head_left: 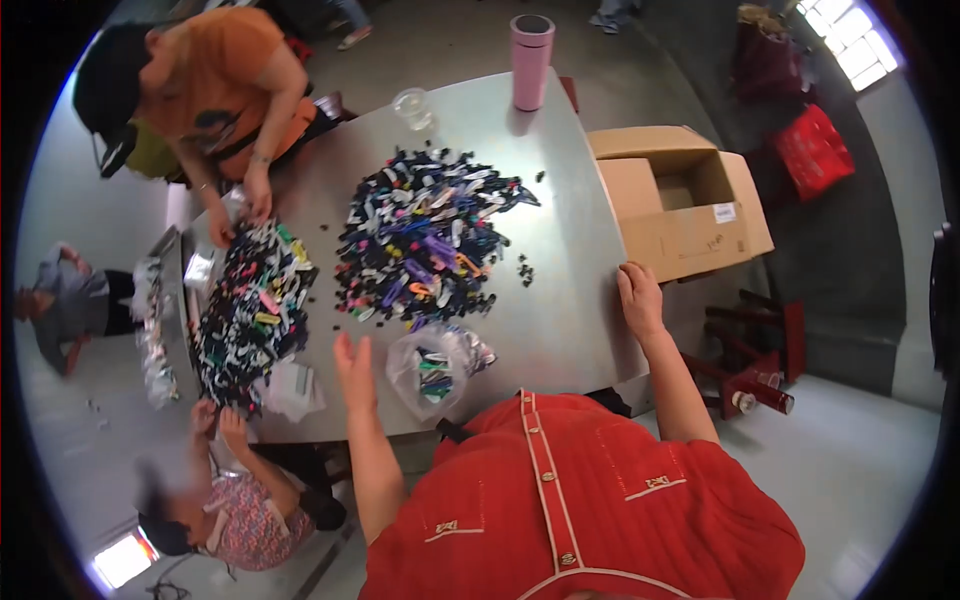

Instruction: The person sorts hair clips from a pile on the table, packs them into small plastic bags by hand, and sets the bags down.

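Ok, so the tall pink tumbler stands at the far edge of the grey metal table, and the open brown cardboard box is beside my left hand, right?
Not quite. The head view shows the cardboard box beside your right hand, not your left hand. The pink tumbler does stand at the far edge of the metal table.

A workshop-like sorting room, with heaps of small clips [430, 235] across a metal table [575, 215] and several people around

Mostly open tbl [568, 240] R of clip pile [420, 235], bag [425, 370] in front, tumbler [531, 65] far edge
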`<move>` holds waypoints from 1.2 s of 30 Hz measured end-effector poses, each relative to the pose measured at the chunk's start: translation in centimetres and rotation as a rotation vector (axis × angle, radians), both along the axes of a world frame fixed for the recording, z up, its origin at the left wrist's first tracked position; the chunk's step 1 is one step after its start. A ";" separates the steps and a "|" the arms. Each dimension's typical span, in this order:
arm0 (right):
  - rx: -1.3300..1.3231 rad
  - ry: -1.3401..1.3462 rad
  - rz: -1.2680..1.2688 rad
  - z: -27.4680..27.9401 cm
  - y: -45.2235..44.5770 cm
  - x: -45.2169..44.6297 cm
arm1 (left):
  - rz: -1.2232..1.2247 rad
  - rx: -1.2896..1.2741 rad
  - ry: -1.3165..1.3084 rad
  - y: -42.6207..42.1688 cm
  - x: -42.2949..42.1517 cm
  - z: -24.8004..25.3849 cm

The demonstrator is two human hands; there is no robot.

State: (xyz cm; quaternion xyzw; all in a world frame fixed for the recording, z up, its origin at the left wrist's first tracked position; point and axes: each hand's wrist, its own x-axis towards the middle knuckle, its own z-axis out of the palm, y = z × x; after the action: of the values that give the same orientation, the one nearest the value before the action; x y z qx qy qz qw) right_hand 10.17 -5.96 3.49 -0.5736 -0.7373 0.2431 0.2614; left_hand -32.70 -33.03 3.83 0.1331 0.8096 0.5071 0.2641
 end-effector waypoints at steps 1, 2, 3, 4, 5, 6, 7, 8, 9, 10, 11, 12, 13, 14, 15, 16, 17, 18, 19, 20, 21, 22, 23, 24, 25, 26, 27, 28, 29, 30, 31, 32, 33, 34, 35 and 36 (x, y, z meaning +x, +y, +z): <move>-0.002 0.007 0.020 -0.1 0.0 -1.0 | -0.017 0.014 -0.022 0.0 0.2 -0.3; 0.007 -0.035 0.063 -0.2 0.1 -1.9 | -0.038 0.031 -0.047 -0.1 0.4 -0.5; 0.020 -0.081 0.102 0.0 0.4 -2.7 | -0.026 0.036 -0.044 -0.1 0.7 -0.3; 0.027 -0.081 0.112 0.2 0.6 -3.7 | -0.024 0.038 -0.058 -0.1 1.1 -0.1; 0.177 -0.124 0.177 0.2 0.7 -4.9 | -0.023 0.041 -0.074 0.0 1.4 0.1; 0.325 -0.167 0.242 0.3 0.7 -6.4 | -0.014 0.047 -0.076 -0.1 1.5 0.1; 0.139 -0.040 0.233 0.4 0.7 -8.2 | -0.034 0.032 -0.075 -0.4 1.5 0.1; 0.142 -0.043 0.241 0.3 0.7 -9.8 | -0.056 0.015 -0.075 -0.7 1.5 0.1; 0.080 0.012 0.297 0.0 0.7 -11.3 | -0.048 0.018 -0.079 -1.1 1.6 0.1; 0.018 0.065 0.352 0.0 0.6 -12.8 | -0.039 0.019 -0.081 -1.4 1.8 0.0; 0.021 0.059 0.360 0.0 0.3 -14.3 | -0.031 0.020 -0.084 -1.6 1.8 0.0; -0.020 0.082 0.420 0.1 0.0 -15.7 | -0.024 0.024 -0.090 -1.9 1.8 -0.4; -0.062 0.104 0.480 0.1 -0.4 -17.0 | -0.045 0.003 -0.049 -2.3 1.8 -0.8; -0.059 0.097 0.488 0.2 -0.8 -18.1 | -0.066 -0.019 -0.008 -2.8 1.9 -1.2; -0.005 0.079 0.511 0.0 -1.3 -19.2 | -0.058 -0.014 -0.013 -3.2 2.0 -1.3; 0.050 0.061 0.533 -0.1 -1.6 -20.2 | -0.111 -0.020 0.065 -3.4 2.1 -1.5; 0.007 0.049 0.525 -0.2 -1.7 -21.0 | -0.164 -0.026 0.143 -3.6 2.2 -1.6; 0.012 0.043 0.532 0.1 -1.7 -21.8 | -0.156 -0.019 0.140 -3.8 2.3 -1.6; 0.015 0.052 0.482 0.3 -1.7 -22.4 | -0.198 -0.046 0.221 -4.0 2.5 -1.5; 0.019 0.061 0.430 0.6 -1.7 -23.0 | -0.240 -0.072 0.301 -4.2 2.6 -1.5; 0.022 0.052 0.432 0.8 -1.5 -23.6 | -0.238 -0.066 0.294 -4.3 2.8 -1.4; 0.031 0.080 0.405 1.2 -1.1 -24.1 | -0.258 -0.053 0.321 -4.4 2.8 -1.4; 0.040 0.108 0.377 1.5 -0.8 -24.6 | -0.278 -0.039 0.349 -4.3 2.9 -1.4; 0.044 0.099 0.375 2.2 -0.8 -25.3 | -0.279 -0.033 0.342 -4.3 2.9 -1.2; 0.151 0.077 0.425 2.9 -1.1 -26.1 | -0.306 -0.064 0.399 -4.3 3.0 -1.1; 0.258 0.056 0.474 3.4 -1.4 -26.6 | -0.333 -0.095 0.456 -4.2 3.1 -1.0; 0.165 -0.045 0.594 2.6 -1.6 -26.6 | -0.333 -0.090 0.451 -4.1 3.2 -0.8; 0.168 -0.052 0.594 2.1 -2.1 -26.4 | -0.357 -0.082 0.424 -3.9 3.3 -0.5; 0.229 -0.151 0.661 1.7 -2.7 -26.1 | -0.380 -0.073 0.398 -3.8 3.3 -0.4; 0.291 -0.251 0.730 1.4 -3.1 -25.7 | -0.375 -0.066 0.395 -3.7 3.2 -0.3; 0.241 -0.317 0.749 1.2 -3.2 -25.1 | -0.380 -0.058 0.393 -3.8 3.3 -0.3; 0.240 -0.321 0.751 0.9 -3.3 -24.4 | -0.389 -0.054 0.390 -4.0 3.5 -0.3; 0.238 -0.369 0.750 0.7 -3.5 -23.9 | -0.391 -0.055 0.387 -4.2 3.6 -0.4; 0.235 -0.415 0.749 0.5 -3.6 -23.3 | -0.387 -0.050 0.374 -4.4 3.7 -0.5; 0.242 -0.430 0.758 0.3 -3.4 -22.8 | -0.383 -0.045 0.364 -4.5 3.7 -0.6; 0.238 -0.428 0.755 0.8 -3.4 -22.5 | -0.387 -0.049 0.364 -4.5 3.8 -0.4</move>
State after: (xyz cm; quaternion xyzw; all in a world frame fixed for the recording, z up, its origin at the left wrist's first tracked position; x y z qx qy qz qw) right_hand -12.37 -9.39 4.30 -0.2676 -0.9552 0.1112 0.0602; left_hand -28.94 -37.57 3.39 0.3681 0.8154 0.3949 0.2092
